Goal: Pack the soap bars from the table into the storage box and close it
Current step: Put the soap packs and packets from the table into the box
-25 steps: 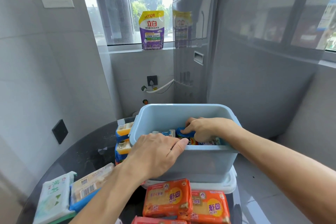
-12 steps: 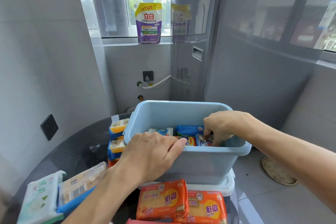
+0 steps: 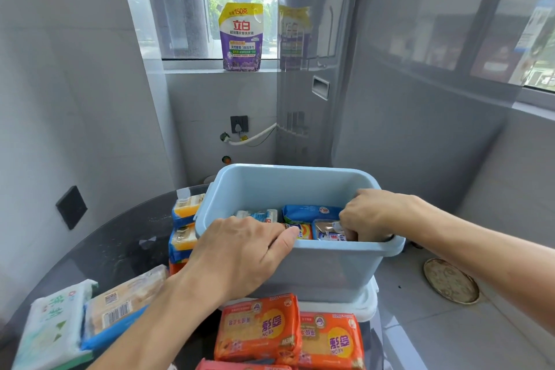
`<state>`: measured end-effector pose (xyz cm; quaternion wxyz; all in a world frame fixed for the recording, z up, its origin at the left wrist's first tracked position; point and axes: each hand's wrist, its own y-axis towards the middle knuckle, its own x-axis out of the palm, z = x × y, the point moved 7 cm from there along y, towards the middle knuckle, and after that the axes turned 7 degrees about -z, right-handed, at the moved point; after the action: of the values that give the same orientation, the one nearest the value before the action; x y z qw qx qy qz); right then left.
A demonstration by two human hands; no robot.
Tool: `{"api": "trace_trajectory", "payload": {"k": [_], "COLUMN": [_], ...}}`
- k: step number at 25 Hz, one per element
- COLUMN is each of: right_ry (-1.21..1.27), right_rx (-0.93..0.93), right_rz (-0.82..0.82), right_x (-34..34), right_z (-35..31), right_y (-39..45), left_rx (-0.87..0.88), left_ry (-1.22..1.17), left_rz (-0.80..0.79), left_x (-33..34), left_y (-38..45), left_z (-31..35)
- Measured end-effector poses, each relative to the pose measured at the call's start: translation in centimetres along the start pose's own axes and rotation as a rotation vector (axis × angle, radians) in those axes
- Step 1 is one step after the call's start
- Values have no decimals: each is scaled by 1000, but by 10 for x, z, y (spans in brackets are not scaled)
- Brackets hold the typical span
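Observation:
A light blue storage box stands on its white lid on the dark round table. Several wrapped soap bars lie inside, among them a blue one. My left hand grips the box's near rim. My right hand reaches into the box's right end, fingers curled down on a blue and silver soap bar. Two orange soap packs lie in front of the box. Yellow and blue bars are stacked left of it.
A green and white soap pack and a beige bar with a barcode lie at the table's left front. A grey washing machine stands behind. A detergent pouch sits on the windowsill. A round floor drain cover is at right.
My right hand has moved from the middle of the box to its right end, uncovering the blue bar. The left hand has stayed on the rim.

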<state>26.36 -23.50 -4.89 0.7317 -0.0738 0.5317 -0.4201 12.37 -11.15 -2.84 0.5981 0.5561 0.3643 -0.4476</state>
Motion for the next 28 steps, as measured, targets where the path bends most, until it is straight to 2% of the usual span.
{"api": "trace_trajectory", "payload": {"k": [3,5,7,8,10,12,13,16,18,21,23,24,25,27,28], "right_ry": [98,405,904,1049,1015,827,791,991,1046,969,970,951,933,926,917], "right_rx": [50,138,237,257,224,192,184,78,-70,-258,-245,-206,-165,-128,-121], "right_rz": [153,465,874,974,899,659,592,663,676,634,660,663,656,621,605], "right_x": [-8,-21,-23,-18,-16,-18,-21,-47,-66,-91,-97,-99,-98,-95,-94], "right_z": [2,18,49,57,55,40,31,2,-35,-96,-109,-111,-110,-107,-108], "right_y": [-1,-5,-22,-30,-30,-16,-12,-11,-12,-11,-8,-6,-6,-4,-3], "left_rx": [-5,-26,-37,-37,-30,-20,-8,23,0,-198,-394,-557,-748,-1017,-1072], "left_ry": [-11,-8,-5,0,12,5,-13,-168,-359,-440,-331,-218,-62,198,203], "left_rz": [-1,3,30,45,65,64,57,100,207,408,461,375,188,-340,-541], "left_x": [-2,-4,-5,-5,-5,-8,-9,-17,-31,-59,-77,-79,-74,-48,-32], "left_y": [0,-2,-5,-5,-4,-6,-9,-22,-32,-59,-84,-99,-115,-153,-171], "left_z": [1,0,0,0,1,1,-2,-14,-25,-75,-124,-154,-182,-219,-228]}}
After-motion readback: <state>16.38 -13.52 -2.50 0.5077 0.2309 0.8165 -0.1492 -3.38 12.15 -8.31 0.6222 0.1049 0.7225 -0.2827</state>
